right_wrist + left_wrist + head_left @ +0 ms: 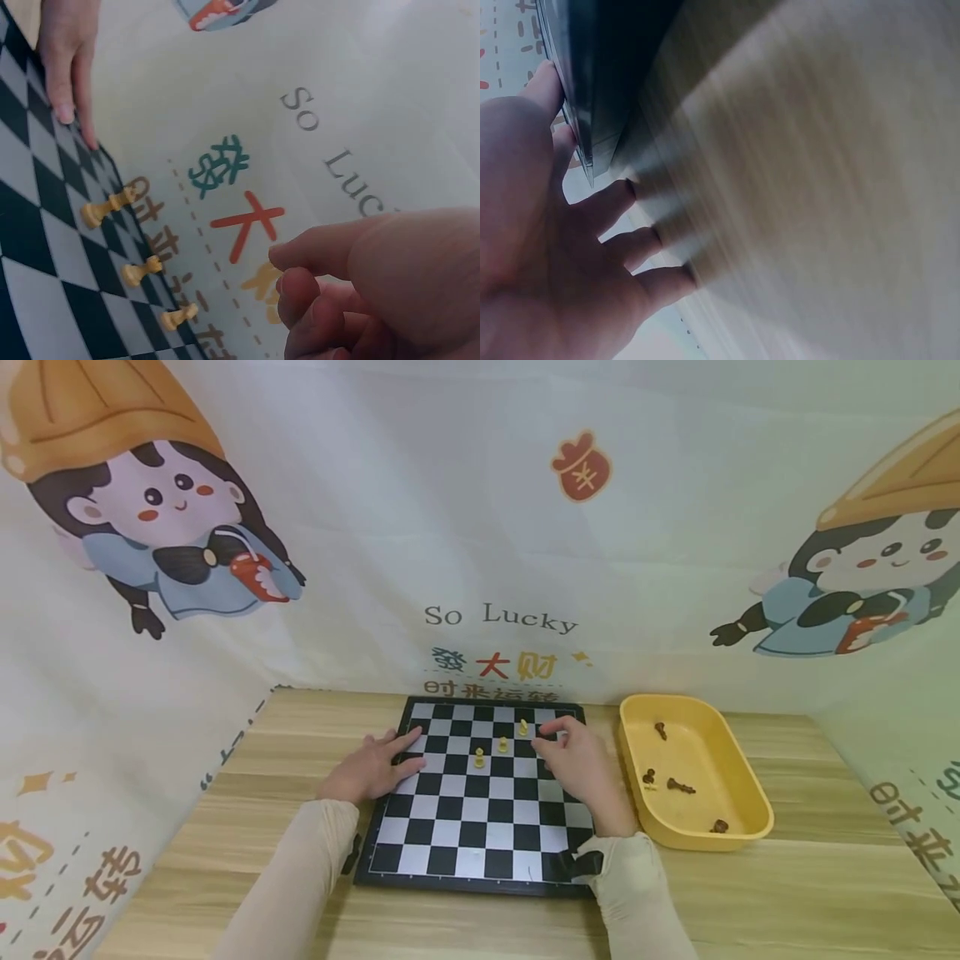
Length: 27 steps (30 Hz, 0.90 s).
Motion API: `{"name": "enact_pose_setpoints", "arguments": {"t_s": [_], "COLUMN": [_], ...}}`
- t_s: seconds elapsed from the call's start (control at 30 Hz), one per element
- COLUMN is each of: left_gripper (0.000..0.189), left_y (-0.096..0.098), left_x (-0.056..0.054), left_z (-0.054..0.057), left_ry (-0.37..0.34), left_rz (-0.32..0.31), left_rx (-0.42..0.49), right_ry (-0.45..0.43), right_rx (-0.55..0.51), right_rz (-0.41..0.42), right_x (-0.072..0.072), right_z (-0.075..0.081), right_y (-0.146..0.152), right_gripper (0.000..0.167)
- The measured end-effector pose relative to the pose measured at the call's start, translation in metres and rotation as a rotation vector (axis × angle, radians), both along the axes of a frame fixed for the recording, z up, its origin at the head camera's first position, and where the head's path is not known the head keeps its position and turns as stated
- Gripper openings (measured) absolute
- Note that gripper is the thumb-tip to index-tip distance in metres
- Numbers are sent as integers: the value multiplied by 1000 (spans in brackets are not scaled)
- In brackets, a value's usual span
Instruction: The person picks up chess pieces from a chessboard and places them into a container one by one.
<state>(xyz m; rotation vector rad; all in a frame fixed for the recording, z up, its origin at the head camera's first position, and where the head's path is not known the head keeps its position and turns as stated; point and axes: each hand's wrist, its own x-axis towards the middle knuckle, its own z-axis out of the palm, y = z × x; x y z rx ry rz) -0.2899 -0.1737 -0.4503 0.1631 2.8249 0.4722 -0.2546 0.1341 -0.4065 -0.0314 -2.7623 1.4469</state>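
Observation:
A black-and-white chessboard (471, 833) lies on the table with three pale yellow chess pieces standing on it. One chess piece (479, 757) is nearest the board's middle, a second (503, 744) stands farther back, and a third (523, 727) is closest to the right fingertips. My left hand (367, 766) rests at the board's left edge, thumb and a finger over the squares. In the left wrist view, the other fingers extend beside the board's side. Over the right squares, my right hand (581, 764) has its thumb and index finger apart, nothing visible between them.
Right of the board stands a yellow tray (697, 841) holding several dark brown chess pieces (681, 786) and a small pale one (650, 787). A printed white cloth (465, 527) hangs behind and at both sides of the wooden table (795, 893).

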Motion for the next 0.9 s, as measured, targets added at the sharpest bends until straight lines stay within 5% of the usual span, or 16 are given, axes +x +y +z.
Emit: {"name": "enact_pose_setpoints", "arguments": {"t_s": [0.9], "left_gripper": [66], "left_y": [0], "left_x": [1], "left_z": [2], "left_ry": [-5], "left_rz": [16], "left_rx": [8], "right_ry": [-67], "right_rx": [-78], "right_rz": [-63], "right_x": [-44], "right_z": [-40], "right_y": [-19], "right_gripper": [43]}}
